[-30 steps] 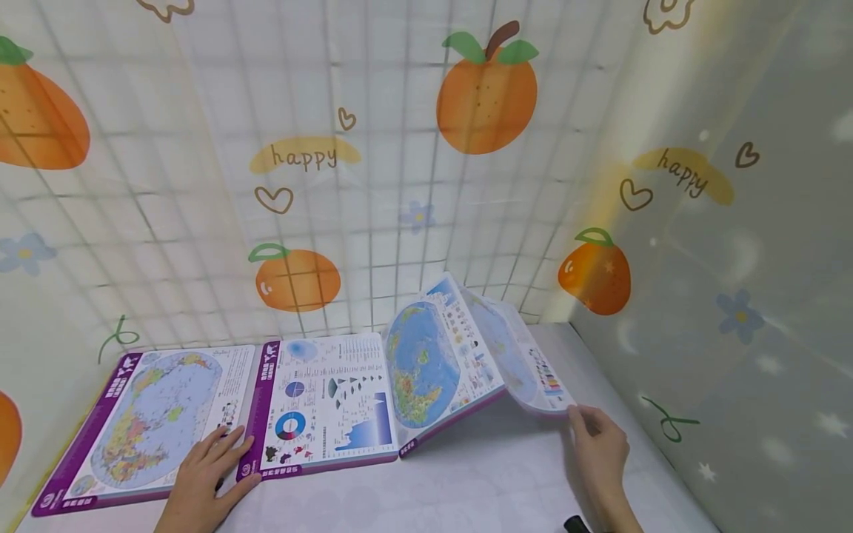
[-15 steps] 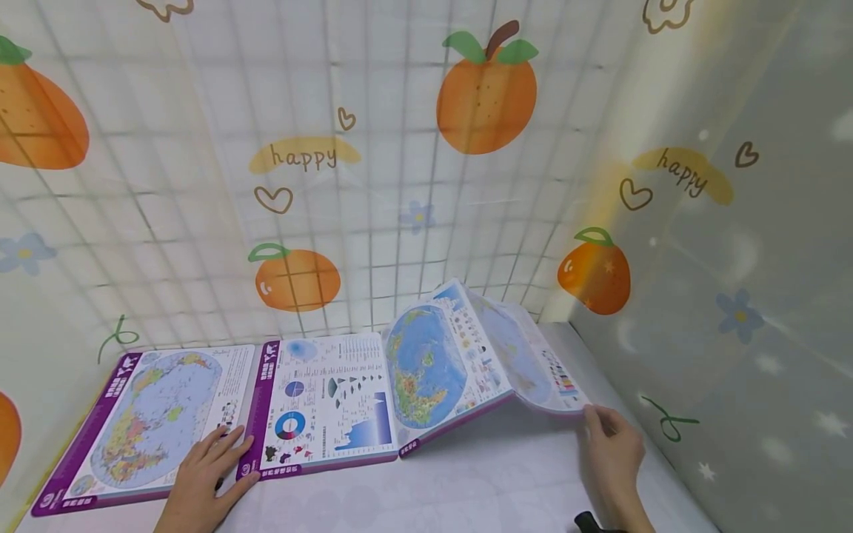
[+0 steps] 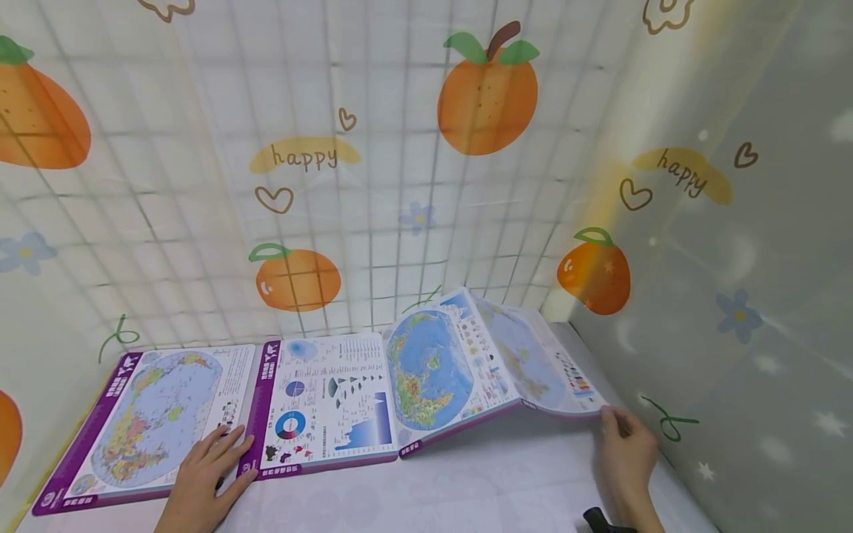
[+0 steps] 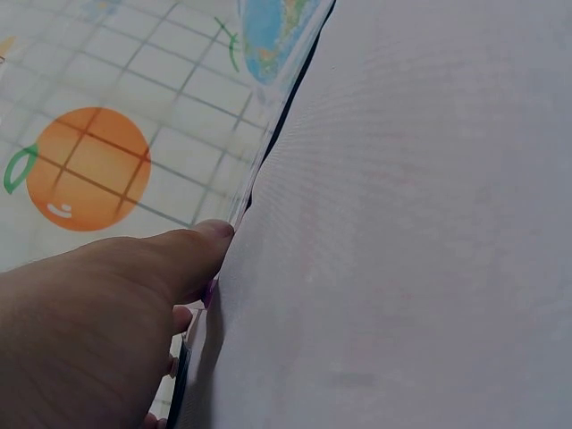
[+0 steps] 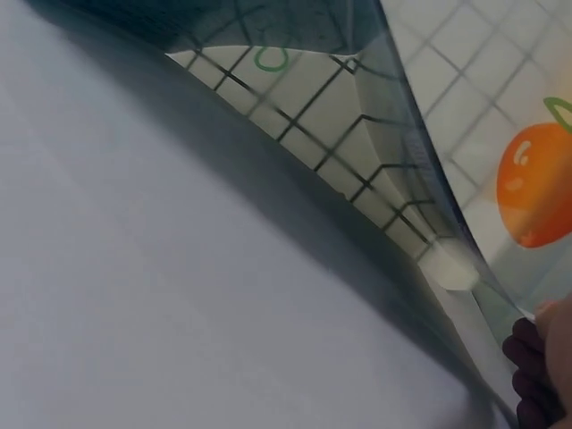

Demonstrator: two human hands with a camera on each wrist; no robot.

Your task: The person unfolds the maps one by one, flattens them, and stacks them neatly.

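Note:
A folding world map (image 3: 326,407) with purple borders stretches across the table in several panels. Its two left panels lie flat, while the two right ones rise in a peak at their fold. My left hand (image 3: 209,474) rests on the lower edge where the left panels meet, fingers spread; in the left wrist view its thumb (image 4: 192,255) lies along that edge. At the far right my right hand (image 3: 626,448) pinches the near corner of the last panel between thumb and fingers. The right wrist view shows the raised panel from below, with the right hand (image 5: 550,357) at its corner.
A white cloth covers the table (image 3: 466,488). Behind it stands a wire grid under a curtain (image 3: 400,244) printed with oranges, and a grey curtain (image 3: 753,259) closes the right side. A black strap piece (image 3: 596,518) shows at the right wrist.
My right hand has moved right, drawing the map's last panel with it. The peak between the right panels has shifted right and sunk lower. The left hand has stayed put.

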